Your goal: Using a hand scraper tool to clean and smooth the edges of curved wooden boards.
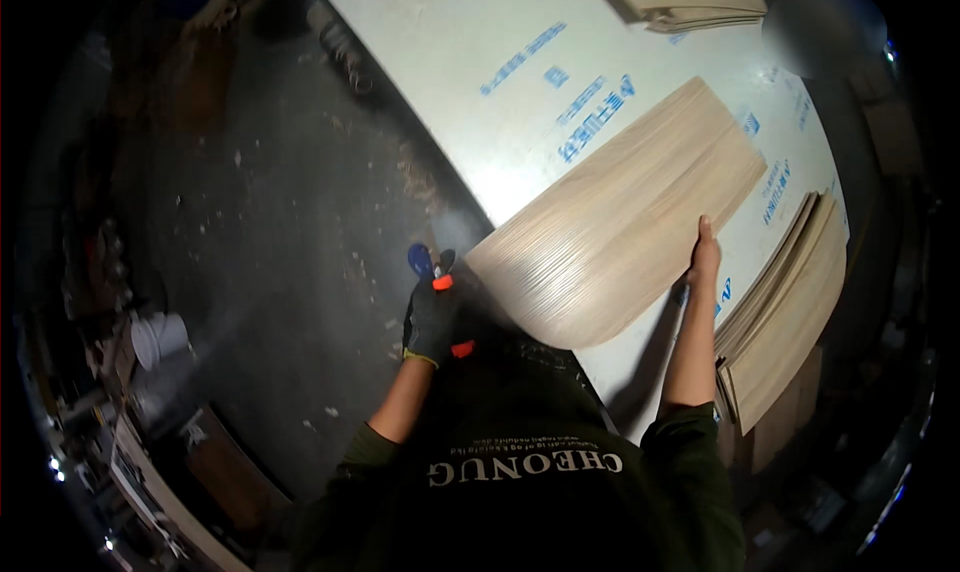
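Note:
A wood-grain board [620,212] with one rounded end lies slantwise on a white table, its rounded end toward me and its near left corner past the table edge. My right hand [705,257], bare, grips its right edge, thumb on top and the other fingers hidden below. My left hand [428,322], in a dark glove with a yellow cuff, is closed around a small hand tool [420,262] with blue and orange parts, just left of the board's near end. The tool's exact kind is unclear. Whether it touches the board edge cannot be made out.
Thin curved wood panels [790,312] are stacked along the right side of the white table [450,92]. Another panel stack [700,0] lies at the far end. Shavings litter the dark floor [290,212] on the left, where a white bucket [160,340] stands.

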The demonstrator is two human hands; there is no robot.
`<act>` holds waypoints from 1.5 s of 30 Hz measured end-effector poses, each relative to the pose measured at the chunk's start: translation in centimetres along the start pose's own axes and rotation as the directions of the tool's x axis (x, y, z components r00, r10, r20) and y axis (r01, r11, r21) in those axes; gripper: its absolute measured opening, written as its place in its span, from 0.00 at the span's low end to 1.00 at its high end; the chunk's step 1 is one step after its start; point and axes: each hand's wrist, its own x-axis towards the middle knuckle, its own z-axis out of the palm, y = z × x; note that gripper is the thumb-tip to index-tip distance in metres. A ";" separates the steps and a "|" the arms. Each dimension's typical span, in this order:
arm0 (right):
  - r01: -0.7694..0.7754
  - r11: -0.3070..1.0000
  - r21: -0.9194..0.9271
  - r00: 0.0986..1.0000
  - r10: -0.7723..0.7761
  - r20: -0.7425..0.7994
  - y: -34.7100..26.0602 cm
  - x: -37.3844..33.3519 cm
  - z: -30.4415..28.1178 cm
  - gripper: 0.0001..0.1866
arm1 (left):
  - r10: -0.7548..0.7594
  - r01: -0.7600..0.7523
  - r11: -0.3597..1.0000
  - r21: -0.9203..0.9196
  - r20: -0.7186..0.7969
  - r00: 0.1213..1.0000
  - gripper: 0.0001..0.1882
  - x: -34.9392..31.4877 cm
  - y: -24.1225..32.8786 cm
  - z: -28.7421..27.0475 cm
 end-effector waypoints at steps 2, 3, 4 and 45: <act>0.276 0.838 -0.471 0.930 -0.356 -0.088 0.0 2.7 -2.4 0.41 | 0.181 -0.186 0.975 0.120 0.057 0.982 0.23 -0.6 -0.9 0.1; 0.282 0.578 -0.766 0.848 -0.524 -0.082 -1.4 1.3 -0.6 0.41 | 0.339 -0.344 0.928 0.145 0.060 0.939 0.21 -0.3 -3.2 -0.4; 0.217 0.237 -0.947 0.742 -0.671 0.002 -2.6 -0.3 1.1 0.41 | 0.385 -0.373 0.904 0.211 -0.022 0.922 0.18 0.6 -7.1 -1.2; 0.898 0.044 -0.438 0.376 -0.594 0.712 -1.2 -1.4 10.7 0.25 | -0.174 -0.064 0.601 0.797 0.209 0.962 0.17 -8.6 7.4 -5.9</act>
